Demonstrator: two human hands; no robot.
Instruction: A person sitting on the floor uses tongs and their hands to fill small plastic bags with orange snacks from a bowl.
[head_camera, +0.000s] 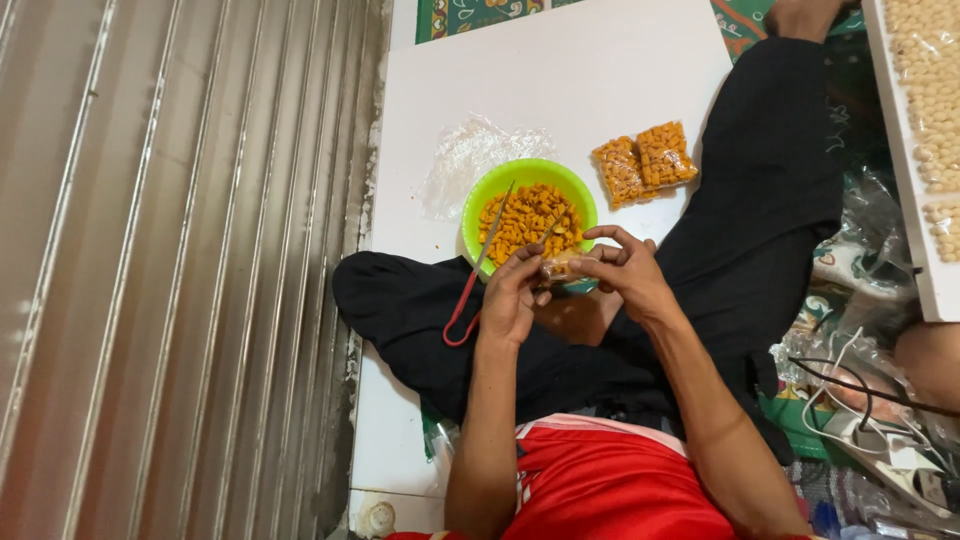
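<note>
Hard to make out: the small clear packet (558, 266), mostly hidden between both sets of fingers, its opening and its long axis not to be told. Pinched at one end by the left hand (512, 300), thumb and fingertips pressed together on it; gripped at the other end by the right hand (625, 272), fingers curled over the top. Held just above the near rim of the green bowl (478, 200), over the crossed legs in black trousers (740, 200). Filled with orange snack pieces (528, 218), that bowl, with a red-handled scoop (478, 268) leaning out, handle toward the lap, long axis running from bowl to knee. Behind the bowl: crumpled clear bags (470, 160) and two filled packets (643, 163). Cut off at the right edge: a white tray of pale pieces (930, 90).
</note>
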